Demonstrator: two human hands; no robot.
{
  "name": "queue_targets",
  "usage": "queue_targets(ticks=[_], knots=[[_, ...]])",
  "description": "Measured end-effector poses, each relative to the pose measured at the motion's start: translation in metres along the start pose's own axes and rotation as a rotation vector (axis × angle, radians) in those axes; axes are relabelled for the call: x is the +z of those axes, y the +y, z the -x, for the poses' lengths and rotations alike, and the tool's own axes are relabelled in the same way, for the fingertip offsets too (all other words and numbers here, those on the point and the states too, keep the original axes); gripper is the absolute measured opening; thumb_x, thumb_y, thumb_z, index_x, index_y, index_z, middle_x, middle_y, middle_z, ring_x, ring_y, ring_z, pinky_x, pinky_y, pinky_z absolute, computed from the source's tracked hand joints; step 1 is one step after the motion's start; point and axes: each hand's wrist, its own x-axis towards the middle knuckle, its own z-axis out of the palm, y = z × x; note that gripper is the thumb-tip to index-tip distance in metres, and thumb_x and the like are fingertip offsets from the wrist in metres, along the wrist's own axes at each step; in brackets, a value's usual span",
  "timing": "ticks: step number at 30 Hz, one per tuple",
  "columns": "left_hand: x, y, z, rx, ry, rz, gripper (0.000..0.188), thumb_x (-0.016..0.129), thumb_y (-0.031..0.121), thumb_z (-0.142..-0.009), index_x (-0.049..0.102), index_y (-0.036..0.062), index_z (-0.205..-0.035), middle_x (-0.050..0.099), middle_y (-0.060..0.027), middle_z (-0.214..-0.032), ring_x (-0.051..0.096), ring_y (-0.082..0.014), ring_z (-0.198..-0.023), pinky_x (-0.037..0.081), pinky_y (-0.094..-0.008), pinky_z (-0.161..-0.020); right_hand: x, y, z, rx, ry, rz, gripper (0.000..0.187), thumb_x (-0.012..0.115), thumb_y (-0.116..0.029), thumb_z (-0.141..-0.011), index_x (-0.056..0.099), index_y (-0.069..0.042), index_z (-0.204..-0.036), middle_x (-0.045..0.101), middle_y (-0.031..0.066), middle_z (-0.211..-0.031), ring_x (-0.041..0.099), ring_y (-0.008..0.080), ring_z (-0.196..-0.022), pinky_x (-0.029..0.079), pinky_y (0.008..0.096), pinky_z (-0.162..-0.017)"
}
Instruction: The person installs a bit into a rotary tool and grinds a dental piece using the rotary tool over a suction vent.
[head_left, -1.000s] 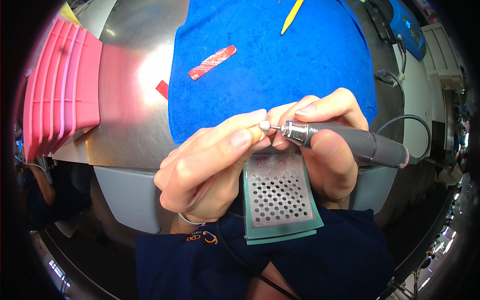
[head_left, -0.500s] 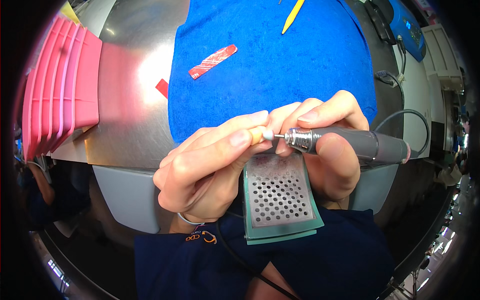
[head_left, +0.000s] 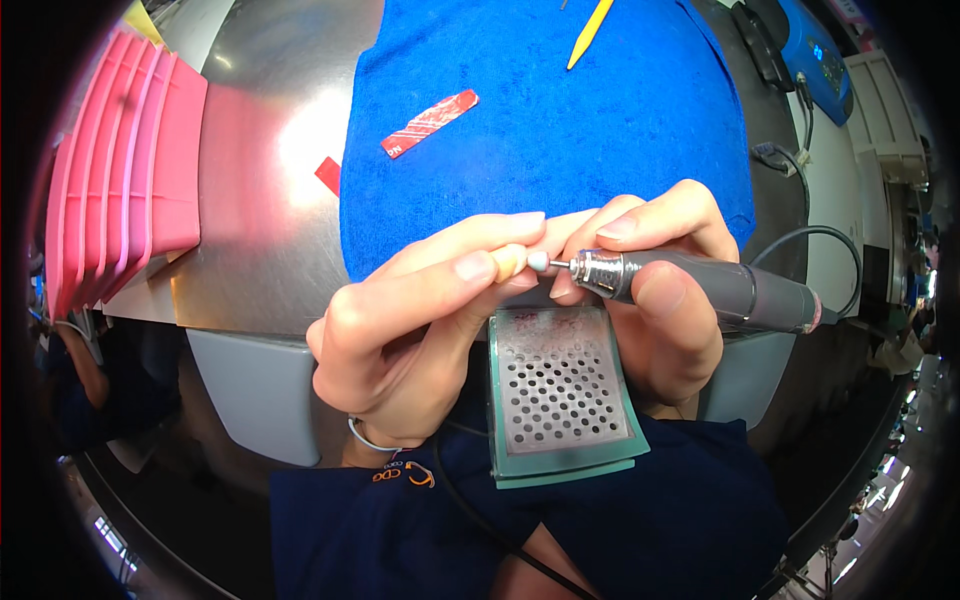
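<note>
My left hand [head_left: 405,315] pinches a small cream-yellow tooth-like piece [head_left: 509,262] between its thumb and fingers, which cover much of it. In my right hand [head_left: 672,290] is a grey rotary handpiece [head_left: 735,292] with a metal collar, held like a pen. Its thin shank carries a pale blue-grey grinding tip [head_left: 538,261], right beside the piece; whether they touch I cannot tell. Fingertips of both hands meet around the tip. Below the hands sits a perforated metal grille [head_left: 570,390] in a green frame.
A blue towel [head_left: 560,130] covers the metal worktop [head_left: 265,200]. On it lie a red wrapper strip [head_left: 430,124] and a yellow pencil-like stick [head_left: 590,35]. Pink stacked trays [head_left: 130,180] stand at left. A blue control unit [head_left: 812,60] is at far right, with a cable [head_left: 850,250] near the handpiece.
The left hand's fingers have shifted slightly and the cream-yellow piece has turned a little, showing more of itself. The handpiece stays nearly in place.
</note>
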Motion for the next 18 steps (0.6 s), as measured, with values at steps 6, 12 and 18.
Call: queue_targets(ticks=[6,12,18], knots=[[-0.0005,-0.0024,0.0026,0.082,0.014,-0.009,0.029,0.065,-0.015,-0.078,0.054,-0.0046,-0.102,0.065,-0.0319,-0.092,0.07,-0.0282,-0.076,0.059,-0.0318,-0.066,0.0042,0.0011,0.0008,0.023,0.101,-0.122,0.014,0.062,-0.004,-0.085,0.058,0.005,-0.094,0.067,0.0215,-0.091,0.067,0.0213,-0.085,0.054,0.0335,-0.077],[-0.0021,-0.0034,0.0053,0.084,0.017,-0.027,0.025,0.065,-0.013,-0.079,0.056,-0.0052,-0.1,0.065,-0.0321,-0.09,0.07,-0.0283,-0.073,0.059,-0.0317,-0.063,-0.0004,0.002,0.002,0.019,-0.022,-0.017,0.021,0.054,-0.015,-0.093,0.049,0.004,-0.099,0.061,0.0223,-0.086,0.062,0.0291,-0.086,0.051,0.0429,-0.082],[-0.0014,-0.0044,0.0039,0.105,0.023,-0.034,0.022,0.065,-0.011,-0.079,0.056,-0.0059,-0.099,0.065,-0.032,-0.089,0.07,-0.0283,-0.072,0.059,-0.0317,-0.063,0.0006,0.0039,0.0008,-0.026,-0.027,-0.032,0.022,0.054,-0.016,-0.094,0.049,0.004,-0.101,0.061,0.0218,-0.085,0.062,0.0288,-0.086,0.051,0.043,-0.081]])
